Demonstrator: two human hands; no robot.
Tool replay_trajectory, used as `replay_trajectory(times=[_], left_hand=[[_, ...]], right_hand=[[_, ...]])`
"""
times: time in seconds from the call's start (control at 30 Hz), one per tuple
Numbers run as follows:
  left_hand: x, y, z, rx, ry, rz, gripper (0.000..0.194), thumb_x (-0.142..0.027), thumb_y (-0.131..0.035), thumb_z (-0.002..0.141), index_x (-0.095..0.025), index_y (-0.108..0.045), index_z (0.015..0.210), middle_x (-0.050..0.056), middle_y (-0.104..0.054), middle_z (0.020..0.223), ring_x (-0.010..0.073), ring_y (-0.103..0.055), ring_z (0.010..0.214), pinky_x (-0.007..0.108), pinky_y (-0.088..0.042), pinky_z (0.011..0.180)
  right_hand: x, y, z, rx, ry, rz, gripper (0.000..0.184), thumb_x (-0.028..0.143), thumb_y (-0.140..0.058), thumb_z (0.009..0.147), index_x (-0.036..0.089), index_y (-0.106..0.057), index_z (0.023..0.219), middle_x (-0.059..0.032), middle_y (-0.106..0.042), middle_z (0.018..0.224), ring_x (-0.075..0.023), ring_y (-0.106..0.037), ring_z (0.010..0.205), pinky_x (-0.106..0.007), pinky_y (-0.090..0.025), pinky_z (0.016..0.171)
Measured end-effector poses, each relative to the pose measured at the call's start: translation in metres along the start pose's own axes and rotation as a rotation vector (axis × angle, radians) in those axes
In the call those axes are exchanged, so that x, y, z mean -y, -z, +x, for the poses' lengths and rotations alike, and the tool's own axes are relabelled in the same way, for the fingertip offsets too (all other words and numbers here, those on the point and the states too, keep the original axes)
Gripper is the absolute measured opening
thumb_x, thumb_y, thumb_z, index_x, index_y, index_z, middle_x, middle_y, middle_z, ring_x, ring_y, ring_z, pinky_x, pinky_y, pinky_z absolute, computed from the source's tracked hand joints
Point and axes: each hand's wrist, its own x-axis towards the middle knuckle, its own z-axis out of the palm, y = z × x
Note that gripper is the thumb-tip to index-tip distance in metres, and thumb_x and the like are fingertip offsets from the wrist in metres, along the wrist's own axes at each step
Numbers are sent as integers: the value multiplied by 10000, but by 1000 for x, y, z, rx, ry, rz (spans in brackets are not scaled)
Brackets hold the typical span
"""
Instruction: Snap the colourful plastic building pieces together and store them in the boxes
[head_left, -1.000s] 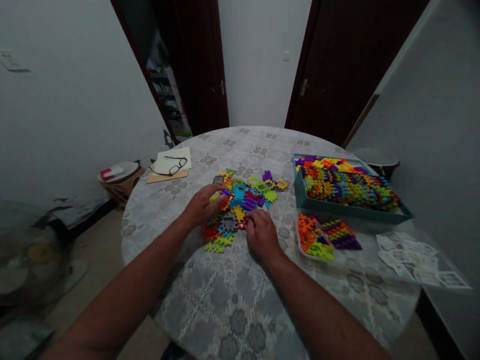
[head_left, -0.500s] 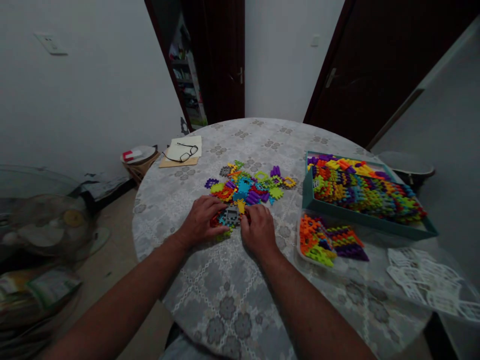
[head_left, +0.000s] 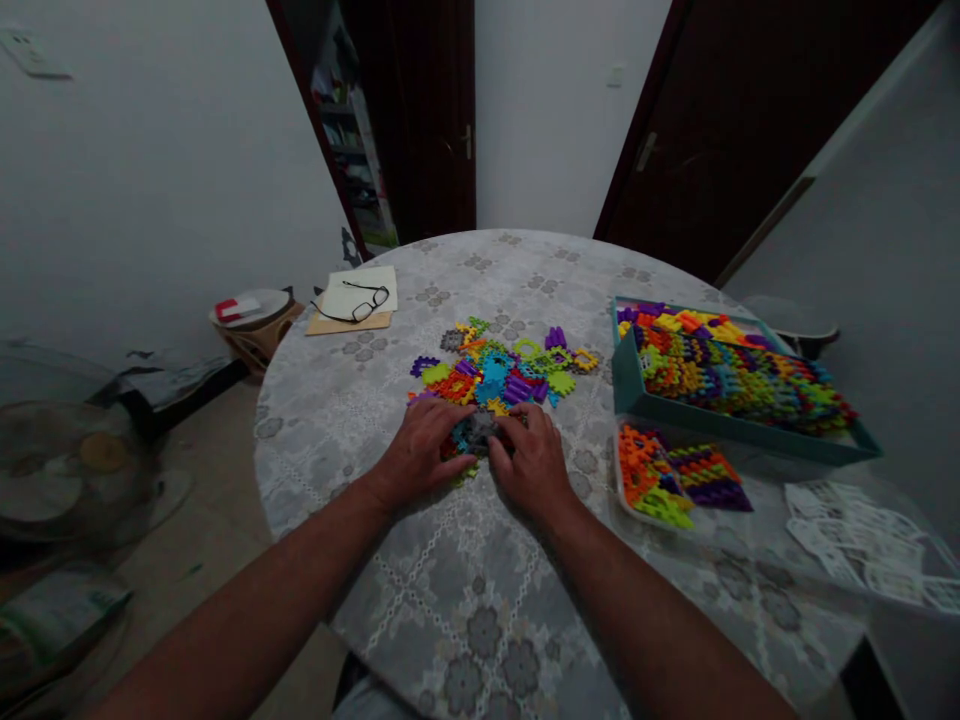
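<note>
Both hands meet at a gray gear piece on the near edge of the pile

From my remote seat I watch the pile point(head_left: 491, 372), a loose heap of toothed, gear-like pieces in hard, bright, plastic-looking colors. Purple rods point(head_left: 517, 390) with rounded sides lie among its flat parts, and open toothed frames show at its far right, one of them an orange-yellow ring point(head_left: 585, 360). At the pile's near edge sits a gray gear piece point(head_left: 481, 430), knobbly and somewhat blurred. The left hand point(head_left: 421, 445) comes at it from the left, fingers bent and thumb apart from them; the right hand point(head_left: 534, 455) curls in from the right with its fingertips at the gray edge. I cannot tell whether either one really grips it.

Under the pile, a gray patterned tablecloth point(head_left: 420, 610) carries printed flowers and chain-like lines. Right of the pile stands a teal box point(head_left: 628, 385) with straight walls, packed with slanted rows of ridged pieces. Also to the right, nearer me than that box, a clear tray point(head_left: 619, 475) holds orange, lime and purple parts. Farther right of the pile lie thin white cutout sheets point(head_left: 855, 545). Beyond the pile to the left, thin-framed eyeglasses point(head_left: 361, 312) rest on pale paper point(head_left: 367, 287).

A second ago I had the left hand higher on the pile's left side; now it is down at the near edge, closer to the right. The gray part showed its square recess then, whereas now fingers flank it.
</note>
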Motion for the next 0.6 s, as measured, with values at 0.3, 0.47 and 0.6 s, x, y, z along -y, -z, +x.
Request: replay_trajectory(times=[0.3,0.47,0.6], left_hand=[[-3,-3,-1,4,65,-220,551,-218,-666,1024,-262,-599,1569,161,-668,1558,338,-628,1457,576,-504,1237],[-4,-3,3,-73,143,-286,526,-142,-598,1024,-266,-616,1535,140,-650,1583,317,-601,1499,594,-497,1268],[-1,4,5,-193,292,-377,535,-102,-572,1002,-244,-629,1515,112,-717,1498,287,-661,1425,563,-505,1274]], right_hand=[[-7,6,0,13,36,43,199,224,-597,1054,220,-769,1153,-107,-758,1125,-277,-680,1087,-429,-529,1008],[-3,14,-7,-7,25,82,220,297,-634,1062,237,-768,1225,-93,-776,1113,-258,-715,1021,-410,-567,950],[13,23,-5,80,10,178,212,333,-646,1085,247,-767,1235,-78,-777,1099,-234,-726,971,-375,-586,886]])
